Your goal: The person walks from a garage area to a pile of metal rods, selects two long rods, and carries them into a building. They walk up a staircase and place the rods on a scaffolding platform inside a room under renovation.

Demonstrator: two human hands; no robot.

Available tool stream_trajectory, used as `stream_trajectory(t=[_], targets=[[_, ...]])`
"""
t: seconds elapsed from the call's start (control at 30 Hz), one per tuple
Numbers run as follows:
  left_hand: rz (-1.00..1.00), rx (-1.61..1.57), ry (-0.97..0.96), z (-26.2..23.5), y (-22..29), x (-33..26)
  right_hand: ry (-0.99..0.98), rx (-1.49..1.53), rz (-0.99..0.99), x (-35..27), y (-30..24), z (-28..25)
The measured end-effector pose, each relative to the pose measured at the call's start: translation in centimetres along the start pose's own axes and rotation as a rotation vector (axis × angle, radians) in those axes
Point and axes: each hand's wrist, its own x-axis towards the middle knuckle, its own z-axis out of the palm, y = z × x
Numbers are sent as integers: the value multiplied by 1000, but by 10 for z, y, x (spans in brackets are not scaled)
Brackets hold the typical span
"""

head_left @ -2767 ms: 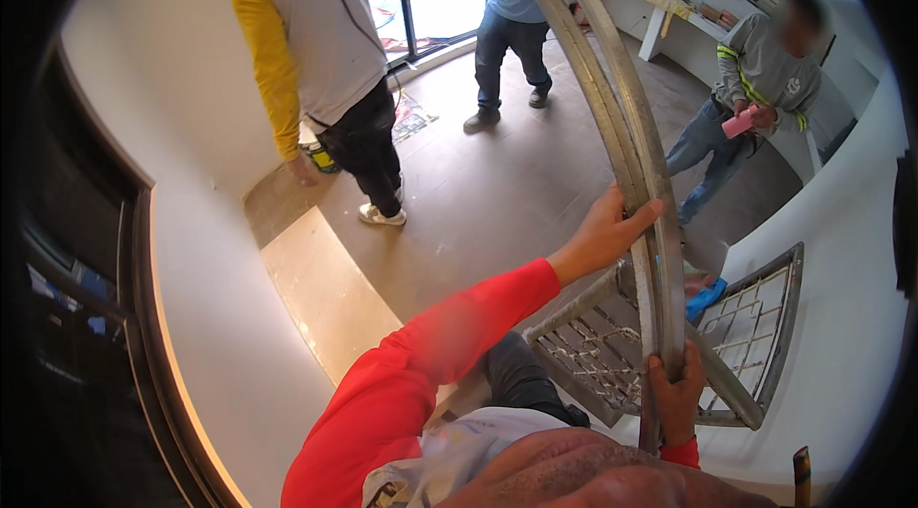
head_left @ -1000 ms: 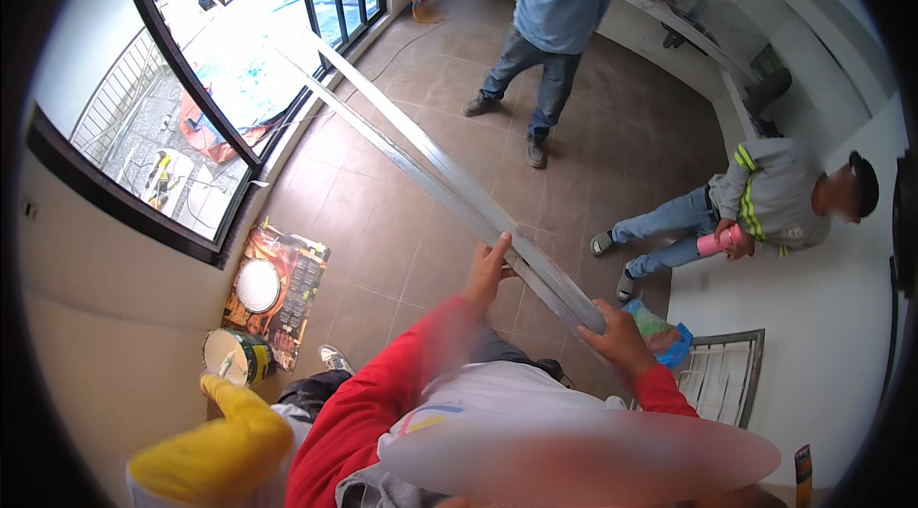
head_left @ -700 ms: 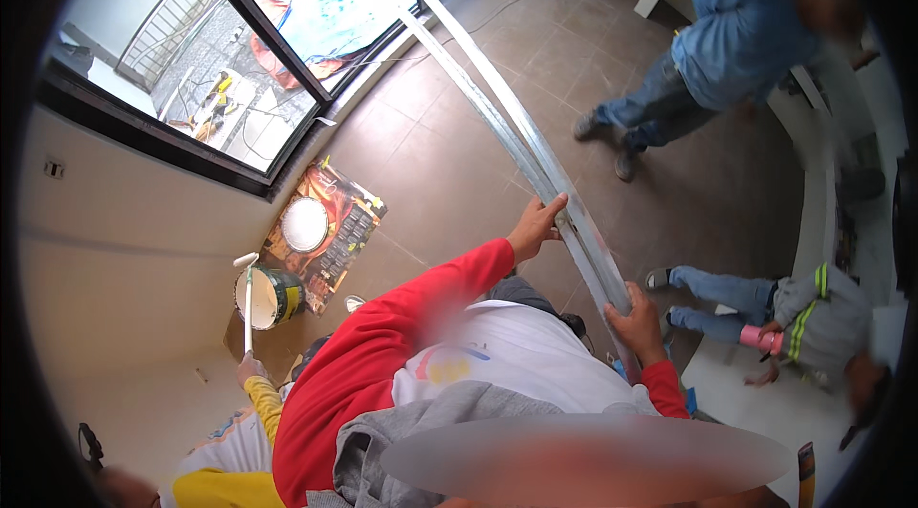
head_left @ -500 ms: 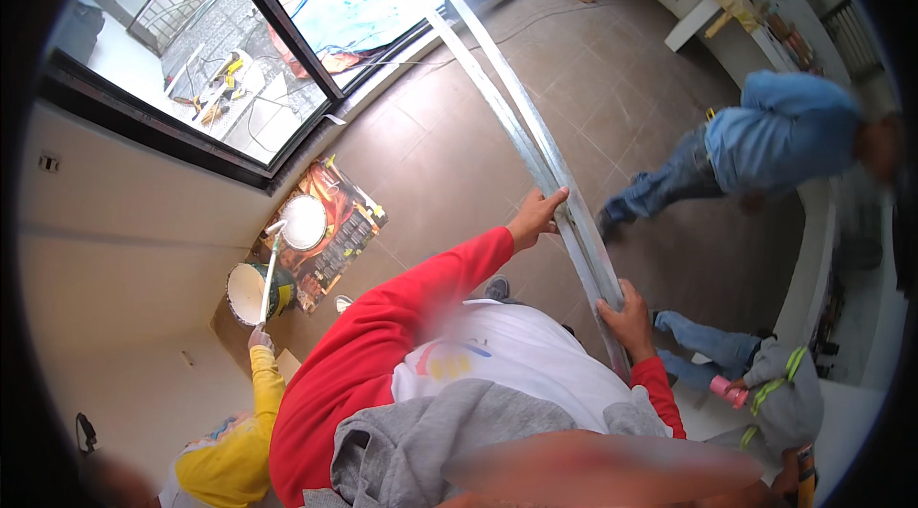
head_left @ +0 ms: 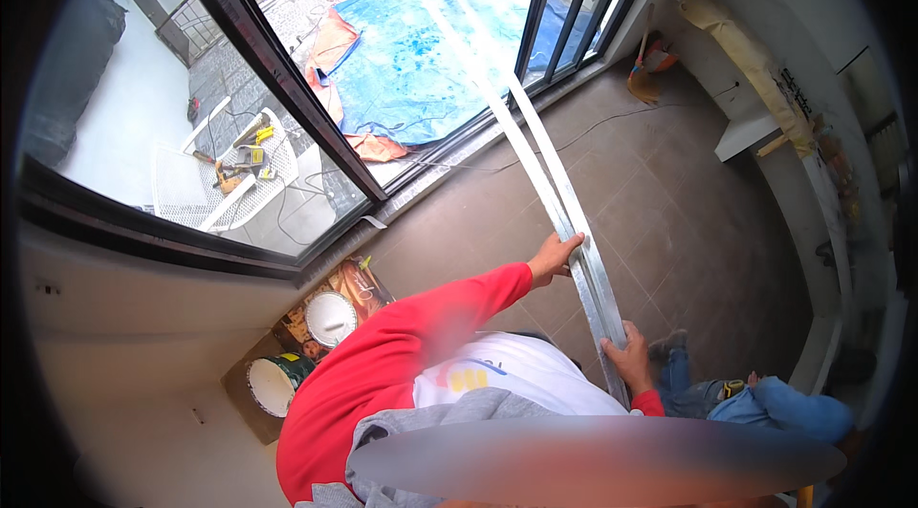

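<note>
Two hands carry one long, pale metal strip (head_left: 535, 159) that runs from near the person's right side up and far toward the dark-framed sliding window (head_left: 287, 92). The left hand (head_left: 555, 258) reaches out on a red sleeve and curls its fingers over the strip's left edge partway along; the right hand (head_left: 631, 365) is wrapped around it lower down, close to the body. Both grips sit at the near end, so most of the length hangs out beyond them, and that is the chief risk as I judge it: the far tip could sag or swing and strike the window glass or its uprights, or the thin edge could slip through the fingers and cut. The far end seems to overlap the glass line, though the bent view makes it hard to tell whether it touches anything. On the right, a person in jeans (head_left: 765, 403) sits low on the tiled floor (head_left: 669, 212) just beside the strip's near end, so a swing to the right could catch them. At left, two white-lidded paint buckets (head_left: 330, 317) stand on cardboard against the wall. Open floor lies in the middle and far right, toward the long white ledge (head_left: 813, 183).
</note>
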Motion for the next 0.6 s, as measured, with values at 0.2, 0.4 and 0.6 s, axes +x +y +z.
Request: stream_trajectory(t=[0.2, 0.4, 0.6], targets=[[-7, 43, -19, -80, 142, 103, 24, 92, 19, 170, -75, 24], [21, 46, -18, -164, 263, 234, -7, 173, 42, 361, -110, 54], [-18, 126, 35, -221, 407, 338, -21, 53, 58, 545, -178, 54]])
